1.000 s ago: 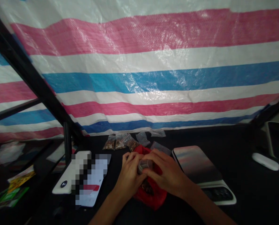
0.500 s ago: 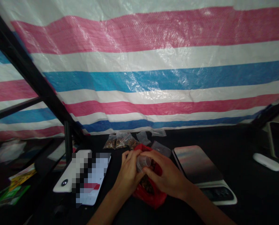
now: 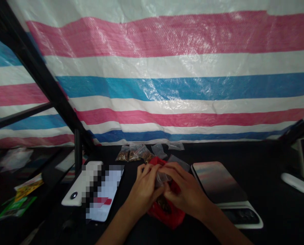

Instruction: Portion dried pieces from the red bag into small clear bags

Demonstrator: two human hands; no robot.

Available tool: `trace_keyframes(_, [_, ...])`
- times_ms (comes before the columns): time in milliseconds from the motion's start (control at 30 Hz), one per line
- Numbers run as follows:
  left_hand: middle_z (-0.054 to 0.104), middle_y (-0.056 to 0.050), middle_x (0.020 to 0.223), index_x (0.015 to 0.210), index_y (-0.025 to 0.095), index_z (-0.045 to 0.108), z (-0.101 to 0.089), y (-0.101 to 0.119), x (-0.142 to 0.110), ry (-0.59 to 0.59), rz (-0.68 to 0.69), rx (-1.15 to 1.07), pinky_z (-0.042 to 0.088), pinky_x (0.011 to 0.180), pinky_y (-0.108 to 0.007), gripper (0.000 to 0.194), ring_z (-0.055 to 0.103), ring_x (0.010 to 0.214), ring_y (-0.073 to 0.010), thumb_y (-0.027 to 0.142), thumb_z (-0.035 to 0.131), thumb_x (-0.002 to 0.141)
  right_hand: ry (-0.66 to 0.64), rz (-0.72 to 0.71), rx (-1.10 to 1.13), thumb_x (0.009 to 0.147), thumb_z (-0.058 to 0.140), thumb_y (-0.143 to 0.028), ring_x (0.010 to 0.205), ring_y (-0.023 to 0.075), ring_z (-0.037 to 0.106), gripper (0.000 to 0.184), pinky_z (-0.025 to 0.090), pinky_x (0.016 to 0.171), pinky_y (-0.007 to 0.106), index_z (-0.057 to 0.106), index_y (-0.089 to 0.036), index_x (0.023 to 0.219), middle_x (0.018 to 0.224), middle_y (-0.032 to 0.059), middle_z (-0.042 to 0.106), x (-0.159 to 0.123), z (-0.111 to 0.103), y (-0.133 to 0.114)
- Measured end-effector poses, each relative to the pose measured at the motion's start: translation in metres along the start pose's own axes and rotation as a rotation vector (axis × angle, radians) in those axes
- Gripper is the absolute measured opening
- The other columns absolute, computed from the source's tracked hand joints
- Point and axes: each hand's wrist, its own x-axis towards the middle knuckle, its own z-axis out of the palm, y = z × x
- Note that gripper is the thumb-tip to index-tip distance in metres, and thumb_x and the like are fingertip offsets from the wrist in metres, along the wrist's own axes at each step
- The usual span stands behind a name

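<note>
My left hand (image 3: 145,190) and my right hand (image 3: 186,192) meet over a red plastic bag (image 3: 167,214) that lies on the dark table and holds brown bits. Both hands are closed on a small clear plastic cup or pouch (image 3: 161,177), pinched between the fingertips of each; I cannot tell which it is. Just beyond the hands lie several small clear pouches (image 3: 134,154) filled with brown bits, and a few empty clear pouches (image 3: 158,149).
A digital kitchen scale (image 3: 222,185) sits right of my hands. A white device (image 3: 76,189) and a pixelated card lie to the left. A white oblong object (image 3: 296,183) is at far right. A striped tarp (image 3: 167,85) and black frame bars (image 3: 39,75) stand behind.
The view has shifted a little to the left and down. My fingers have closed tighter round the clear item above the red bag, and the hands have edged right in the picture.
</note>
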Motion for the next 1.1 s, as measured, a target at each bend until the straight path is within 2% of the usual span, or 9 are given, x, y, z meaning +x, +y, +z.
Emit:
trace_keyframes(167, [0.064,-0.009,0.109,0.119,0.019,0.061,-0.006,0.007,0.002,-0.033,-0.028,-0.066,0.042,0.097,-0.045,0.029,0.052,0.104,-0.0282,0.022,0.065,0.090,0.025,-0.024,-0.004,0.087,0.059,-0.014,0.097,0.0197,0.068,0.039,0.056,0.086,0.033,0.057,-0.027,0.124,0.109,0.0047,0.068,0.001,-0.006,0.000])
trace_keyframes(300, [0.065,-0.009,0.109,0.116,0.019,0.063,-0.006,0.008,0.003,-0.029,-0.071,-0.073,0.043,0.095,-0.046,0.027,0.052,0.104,-0.0288,0.030,0.066,0.092,0.099,-0.008,-0.020,0.091,0.061,-0.020,0.088,0.0187,0.069,0.031,0.056,0.079,0.031,0.057,-0.027,0.121,0.102,0.0030,0.070,-0.001,-0.007,0.001])
trace_keyframes(467, [0.067,-0.007,0.105,0.108,0.022,0.064,-0.006,0.004,0.004,0.052,-0.097,-0.101,0.043,0.094,-0.045,0.017,0.054,0.103,-0.0277,0.032,0.064,0.094,0.227,0.129,0.011,0.093,0.056,-0.021,0.092,0.0188,0.069,0.027,0.056,0.081,0.030,0.055,-0.027,0.119,0.105,0.0034,0.069,-0.001,-0.006,0.008])
trace_keyframes(533, [0.067,-0.007,0.104,0.106,0.022,0.063,-0.005,0.001,0.004,0.107,-0.114,-0.120,0.044,0.093,-0.045,0.015,0.055,0.102,-0.0273,0.032,0.062,0.094,0.231,0.171,0.010,0.092,0.054,-0.019,0.097,0.0199,0.068,0.029,0.054,0.085,0.032,0.054,-0.026,0.120,0.108,0.0043,0.068,0.000,-0.005,0.012])
trace_keyframes(600, [0.068,-0.007,0.101,0.103,0.022,0.063,-0.004,-0.002,0.003,0.171,-0.137,-0.142,0.045,0.091,-0.045,0.013,0.057,0.100,-0.0271,0.032,0.061,0.095,0.163,0.175,-0.002,0.089,0.053,-0.016,0.099,0.0211,0.067,0.029,0.052,0.088,0.034,0.055,-0.024,0.117,0.109,0.0050,0.068,0.001,-0.005,0.014])
trace_keyframes(733, [0.068,-0.007,0.098,0.102,0.022,0.063,-0.002,-0.006,0.001,0.275,-0.187,-0.245,0.050,0.087,-0.041,0.016,0.062,0.096,-0.0250,0.036,0.058,0.095,-0.130,0.117,-0.053,0.080,0.060,-0.011,0.101,0.0229,0.062,0.029,0.045,0.092,0.037,0.062,-0.023,0.106,0.104,0.0042,0.070,0.003,-0.009,0.009])
trace_keyframes(867, [0.069,-0.006,0.096,0.104,0.021,0.061,-0.007,0.001,-0.003,0.300,-0.173,-0.372,0.054,0.081,-0.034,0.021,0.067,0.090,-0.0215,0.039,0.056,0.095,-0.296,0.109,-0.117,0.084,0.063,-0.017,0.104,0.0227,0.061,0.020,0.038,0.098,0.038,0.067,-0.022,0.104,0.103,0.0045,0.071,0.004,-0.014,-0.002])
trace_keyframes(967, [0.071,-0.006,0.095,0.100,0.022,0.061,-0.013,0.024,-0.013,0.362,-0.259,-0.351,0.055,0.080,-0.033,0.022,0.069,0.088,-0.0213,0.042,0.057,0.094,-0.321,0.132,-0.144,0.089,0.062,-0.022,0.097,0.0204,0.064,0.015,0.035,0.095,0.037,0.067,-0.021,0.103,0.099,0.0032,0.073,0.005,-0.017,-0.005])
trace_keyframes(1100, [0.075,-0.007,0.088,0.097,0.024,0.060,-0.004,0.072,-0.042,0.421,-0.585,-0.372,0.054,0.066,-0.032,0.028,0.073,0.077,-0.0252,0.051,0.055,0.092,-0.298,0.192,-0.204,0.093,0.058,-0.026,0.091,0.0199,0.065,0.015,0.035,0.088,0.034,0.066,-0.021,0.104,0.098,0.0040,0.074,0.006,-0.022,-0.001])
